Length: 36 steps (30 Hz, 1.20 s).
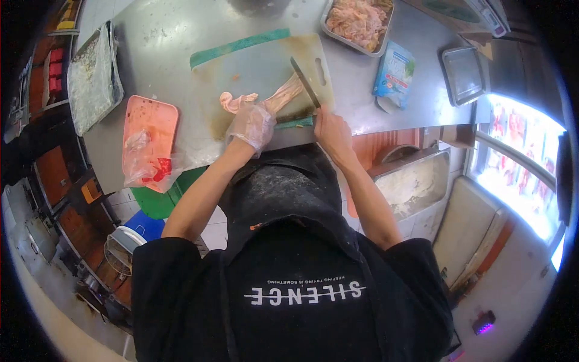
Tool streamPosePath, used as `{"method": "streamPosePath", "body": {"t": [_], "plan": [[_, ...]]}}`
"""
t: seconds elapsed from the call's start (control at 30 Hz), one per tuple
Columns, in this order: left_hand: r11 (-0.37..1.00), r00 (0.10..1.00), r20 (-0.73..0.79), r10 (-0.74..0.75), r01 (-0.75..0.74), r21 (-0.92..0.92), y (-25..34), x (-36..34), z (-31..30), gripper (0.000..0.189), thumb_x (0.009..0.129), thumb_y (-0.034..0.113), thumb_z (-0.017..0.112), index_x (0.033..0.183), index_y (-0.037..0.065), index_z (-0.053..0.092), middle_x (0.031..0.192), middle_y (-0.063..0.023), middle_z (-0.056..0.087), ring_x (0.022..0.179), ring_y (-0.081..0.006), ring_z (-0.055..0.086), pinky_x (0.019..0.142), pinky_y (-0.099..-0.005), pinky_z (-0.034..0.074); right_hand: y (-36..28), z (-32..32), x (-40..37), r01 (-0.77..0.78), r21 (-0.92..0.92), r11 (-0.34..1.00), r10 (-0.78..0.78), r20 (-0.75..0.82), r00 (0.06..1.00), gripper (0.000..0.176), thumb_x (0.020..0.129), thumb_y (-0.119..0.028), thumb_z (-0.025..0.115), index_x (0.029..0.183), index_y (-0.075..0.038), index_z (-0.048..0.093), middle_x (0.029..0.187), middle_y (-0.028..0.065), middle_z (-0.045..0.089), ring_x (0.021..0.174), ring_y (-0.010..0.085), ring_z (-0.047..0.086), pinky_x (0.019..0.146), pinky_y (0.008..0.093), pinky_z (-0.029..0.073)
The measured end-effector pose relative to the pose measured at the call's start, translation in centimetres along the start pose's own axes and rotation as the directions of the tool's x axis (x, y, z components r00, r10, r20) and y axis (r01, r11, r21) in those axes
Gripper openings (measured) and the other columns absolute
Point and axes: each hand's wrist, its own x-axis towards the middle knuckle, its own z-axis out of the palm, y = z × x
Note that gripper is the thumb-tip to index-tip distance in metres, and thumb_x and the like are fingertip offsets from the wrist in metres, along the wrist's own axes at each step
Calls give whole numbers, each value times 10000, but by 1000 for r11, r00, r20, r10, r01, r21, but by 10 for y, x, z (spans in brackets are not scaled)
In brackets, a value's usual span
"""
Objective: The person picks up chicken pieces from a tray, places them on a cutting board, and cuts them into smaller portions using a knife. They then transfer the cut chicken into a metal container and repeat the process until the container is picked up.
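Left hand, gloved, presses meat strip on cutting board, center of frame; right hand grips knife handle

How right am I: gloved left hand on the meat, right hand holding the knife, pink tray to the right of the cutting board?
Not quite: the head view shows the pink tray to the left of the cutting board. The rest holds: gloved left hand on the meat, right hand holding the knife.
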Motion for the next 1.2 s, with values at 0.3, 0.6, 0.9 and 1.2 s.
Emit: {"method": "streamPosePath", "body": {"t": [0.3,0.6,0.9,1.2], "plan": [[918,814,-561,-148,-97,-383,23,46,54,251,790,27,687,1028,67,615,1010,-161,645,920,-400,636,802,-491,547,7,8,-40,14,-60,998,-6,138,990,216,1031,-234,475,1152,-56,497,765,292,674,733,525,661,664,623,514],[918,785,-612,-99,-166,-360,20,39,50,264,785,64,694,1047,55,666,1028,-145,682,928,-364,650,788,-461,555,-26,32,26,151,-109,982,-144,75,987,272,965,-138,511,1224,-73,459,738,270,680,713,488,689,639,602,550],[923,832,-539,-129,-98,-373,17,38,60,237,797,36,703,1023,44,634,1026,-170,665,935,-382,649,814,-466,549,27,25,-48,43,-144,989,-23,141,990,197,1003,-170,496,1158,-50,489,725,270,674,684,492,678,610,609,530],[864,740,-620,-261,-107,-492,18,-4,29,211,799,41,741,986,56,643,966,-140,657,841,-353,665,717,-447,563,-1,7,-47,62,-22,998,-60,92,994,181,1038,-223,470,1070,-45,464,718,290,665,693,517,666,609,623,521]]}}
